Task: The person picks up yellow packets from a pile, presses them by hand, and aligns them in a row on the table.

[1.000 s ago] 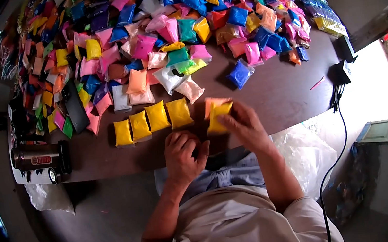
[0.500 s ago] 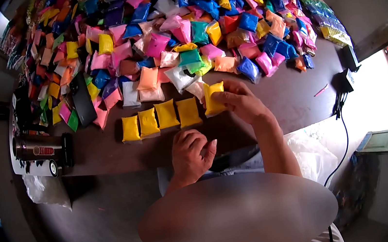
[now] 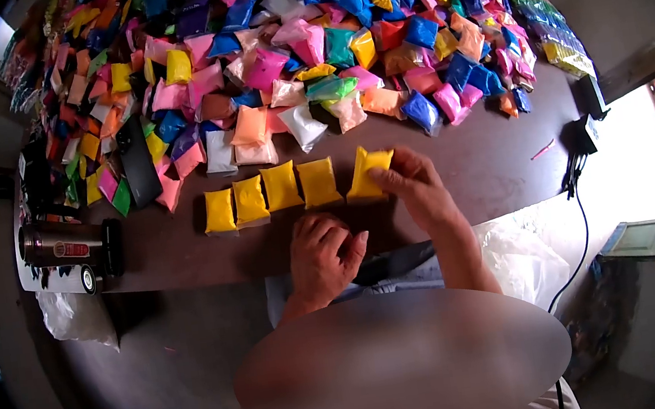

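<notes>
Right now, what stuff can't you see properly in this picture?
All from the head view:
- Yellow packet: its right edge is covered by the right hand pinching it.
- Left hand: curled shut over its palm, hiding anything inside.
- Metal flask: its label is too small to read.
- Packet pile: its far part is cut off by the picture's top edge.

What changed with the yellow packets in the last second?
The right hand brought its yellow packet to the right end of the row of four yellow packets, where it now lies tilted, still held. The left hand stayed curled at the table edge; the row did not move.
</notes>
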### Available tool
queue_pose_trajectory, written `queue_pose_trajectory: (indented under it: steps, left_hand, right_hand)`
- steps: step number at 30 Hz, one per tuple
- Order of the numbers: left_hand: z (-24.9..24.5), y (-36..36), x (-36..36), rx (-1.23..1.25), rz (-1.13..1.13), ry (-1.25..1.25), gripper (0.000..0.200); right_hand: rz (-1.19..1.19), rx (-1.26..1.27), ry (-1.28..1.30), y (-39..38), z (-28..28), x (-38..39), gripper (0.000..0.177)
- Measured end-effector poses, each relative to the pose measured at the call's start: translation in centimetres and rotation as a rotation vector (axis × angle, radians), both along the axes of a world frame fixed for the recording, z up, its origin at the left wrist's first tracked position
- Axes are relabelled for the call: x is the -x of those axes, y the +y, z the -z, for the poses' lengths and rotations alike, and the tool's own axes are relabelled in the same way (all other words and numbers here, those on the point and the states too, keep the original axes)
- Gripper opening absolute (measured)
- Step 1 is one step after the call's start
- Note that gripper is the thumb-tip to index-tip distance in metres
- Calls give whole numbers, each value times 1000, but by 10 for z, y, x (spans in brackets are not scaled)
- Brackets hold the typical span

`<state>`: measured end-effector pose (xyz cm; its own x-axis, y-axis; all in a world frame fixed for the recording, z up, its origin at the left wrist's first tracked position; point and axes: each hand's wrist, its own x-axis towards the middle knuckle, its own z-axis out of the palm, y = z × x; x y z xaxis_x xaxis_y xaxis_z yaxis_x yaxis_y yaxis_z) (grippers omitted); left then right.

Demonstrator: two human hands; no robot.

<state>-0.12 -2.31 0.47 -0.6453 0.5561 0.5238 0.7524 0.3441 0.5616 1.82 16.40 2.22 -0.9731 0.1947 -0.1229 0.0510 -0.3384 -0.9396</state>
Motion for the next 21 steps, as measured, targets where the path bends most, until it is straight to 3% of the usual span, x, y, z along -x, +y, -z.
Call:
queue_pose_trajectory:
  steps: [2,7,21]
  left_hand:
    - [-2,-2,0,24,14,-22,21]
    - [-3,-4,2,4,54,-77,26]
    - [5,-5,2,-51,50,-51,26]
  right_hand:
    - [-2,85,14,-11,-1,-17,20]
    - [-41,26,-20,-16,-2,-39,21]
    - [-27,39,31,-33,4,-31,23]
